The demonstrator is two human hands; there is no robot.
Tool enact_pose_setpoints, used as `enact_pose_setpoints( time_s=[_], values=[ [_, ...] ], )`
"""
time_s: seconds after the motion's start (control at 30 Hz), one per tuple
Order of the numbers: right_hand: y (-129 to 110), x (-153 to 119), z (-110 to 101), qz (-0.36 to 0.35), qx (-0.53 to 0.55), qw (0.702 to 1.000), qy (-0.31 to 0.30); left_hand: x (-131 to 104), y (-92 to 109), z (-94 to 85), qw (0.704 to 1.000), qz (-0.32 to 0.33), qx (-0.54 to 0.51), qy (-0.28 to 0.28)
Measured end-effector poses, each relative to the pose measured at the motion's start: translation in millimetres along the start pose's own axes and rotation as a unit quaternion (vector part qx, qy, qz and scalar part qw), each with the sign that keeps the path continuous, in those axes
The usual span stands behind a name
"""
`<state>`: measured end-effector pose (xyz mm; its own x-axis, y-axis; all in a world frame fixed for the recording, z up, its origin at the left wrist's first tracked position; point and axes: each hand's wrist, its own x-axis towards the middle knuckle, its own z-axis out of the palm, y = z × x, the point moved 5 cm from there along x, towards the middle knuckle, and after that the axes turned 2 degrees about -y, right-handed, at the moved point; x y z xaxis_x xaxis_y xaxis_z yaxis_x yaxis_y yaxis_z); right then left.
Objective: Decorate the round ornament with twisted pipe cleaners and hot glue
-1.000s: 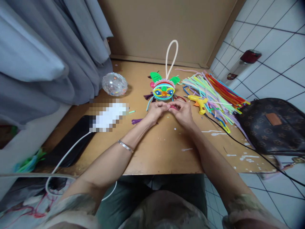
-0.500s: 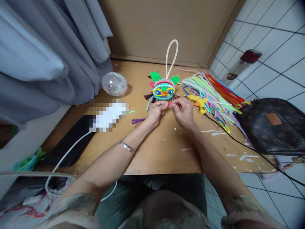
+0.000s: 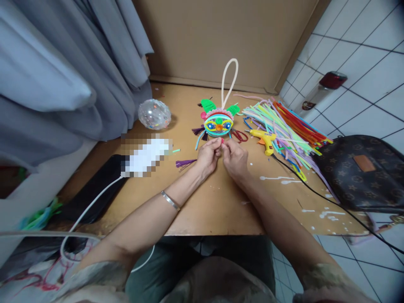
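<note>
A small red piece (image 3: 222, 141) is pinched between the fingertips of my left hand (image 3: 209, 155) and my right hand (image 3: 234, 156), which meet above the table. Just behind them stands a colourful lion-like head (image 3: 219, 123) with green ears, blue eyes, an orange nose and a tall white loop (image 3: 229, 80). Dark tassels (image 3: 198, 132) lie at its left side. Red-handled scissors (image 3: 240, 136) rest to its right, partly behind the head. A purple tassel (image 3: 185, 163) lies by my left wrist.
A yellow glue gun (image 3: 266, 139) with a black cord and a pile of coloured pipe cleaners (image 3: 287, 122) lie right. A patterned bag (image 3: 362, 172) is farther right. Left are a clear ball (image 3: 154, 114), a blurred white object (image 3: 147, 155) and a black case (image 3: 94, 189).
My right hand has drawn in closer to my left, uncovering the scissors. The red piece stays between my fingertips. The whole view has shifted slightly.
</note>
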<state>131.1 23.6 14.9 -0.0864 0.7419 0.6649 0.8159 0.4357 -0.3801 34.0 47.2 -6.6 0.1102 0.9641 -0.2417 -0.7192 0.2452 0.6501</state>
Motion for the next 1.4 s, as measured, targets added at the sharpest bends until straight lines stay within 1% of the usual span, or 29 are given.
enact_pose_setpoints(
  time_s=[0.07,0.17,0.37,0.5,0.67,0.77,0.93,1.1,1.23,1.4],
  values=[
    [-1,-1,0,-0.005,-0.001,1.000,0.007,-1,-1,1.7,1.000,-0.017,-0.014,-0.005],
    [-1,1,-3,-0.011,-0.010,1.000,0.017,-2,-1,3.8,0.999,-0.026,-0.029,-0.007],
    [2,7,-8,-0.022,0.037,0.999,0.029,-4,0,4.4,0.999,-0.024,-0.041,0.020],
    [-2,9,-7,-0.054,0.032,0.998,0.020,-2,2,3.2,1.000,0.002,-0.013,0.013],
    [-1,11,-13,-0.072,0.026,0.997,0.012,0,4,-0.8,0.996,0.069,0.060,0.007],
    [5,14,-17,-0.060,0.016,0.998,0.009,-1,2,-1.4,0.993,0.077,0.092,0.005],
    [8,16,-21,-0.028,-0.009,1.000,-0.003,-1,2,-2.0,0.990,0.087,0.107,0.008],
    [6,13,-16,-0.011,0.005,0.999,-0.033,0,2,-5.6,0.992,0.085,0.090,0.027],
    [4,10,-10,0.000,0.015,0.999,-0.028,1,2,-7.2,0.994,0.081,0.062,0.034],
    [-4,8,-4,0.005,0.039,0.999,-0.027,-2,2,-4.3,0.995,0.084,0.038,0.028]
  ],
)
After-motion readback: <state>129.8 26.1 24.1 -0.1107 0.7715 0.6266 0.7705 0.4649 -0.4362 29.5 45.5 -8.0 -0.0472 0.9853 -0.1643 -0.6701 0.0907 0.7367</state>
